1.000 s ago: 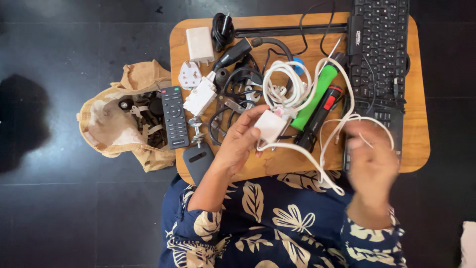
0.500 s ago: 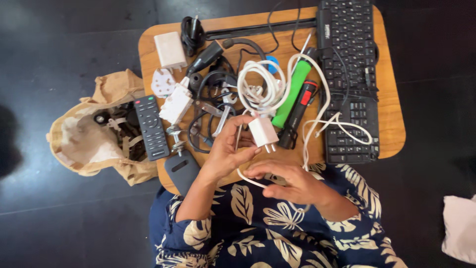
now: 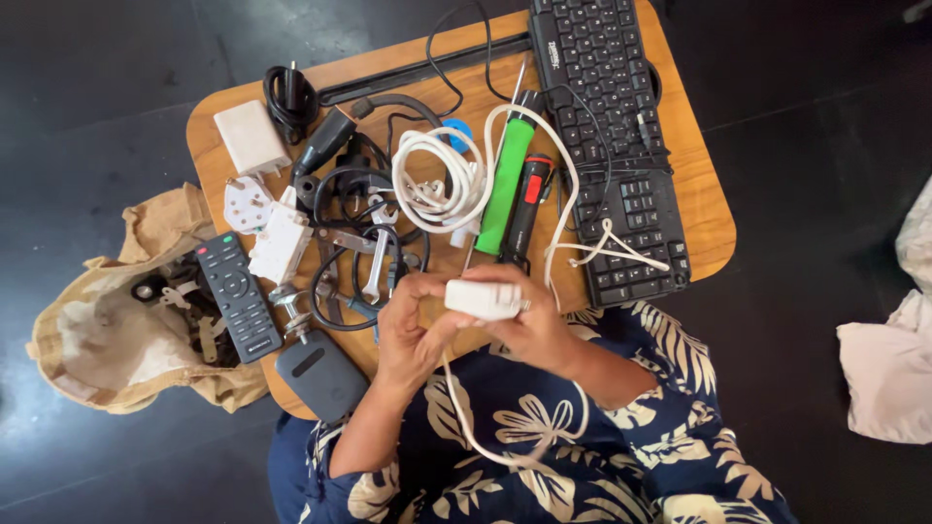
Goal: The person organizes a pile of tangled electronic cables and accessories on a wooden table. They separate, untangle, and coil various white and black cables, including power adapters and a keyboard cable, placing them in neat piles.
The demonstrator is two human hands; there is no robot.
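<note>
Both hands, left hand (image 3: 408, 325) and right hand (image 3: 529, 325), grasp a white charger (image 3: 482, 299) over the counter's (image 3: 701, 209) near edge, its cable (image 3: 456, 403) trailing into the lap. Clutter crowds the counter; the keyboard (image 3: 612, 146) is cut off above.

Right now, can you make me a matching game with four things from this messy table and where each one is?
Things:
1. white charger
2. remote control
3. green-handled tool
4. keyboard

Places:
A. at the table's far right side
B. held between both hands, the left hand and the right hand
C. at the table's left edge, beside the tan cloth bag
D. in the middle of the table, next to the coiled white cable

Pairs: 1-B, 2-C, 3-D, 4-A
</note>
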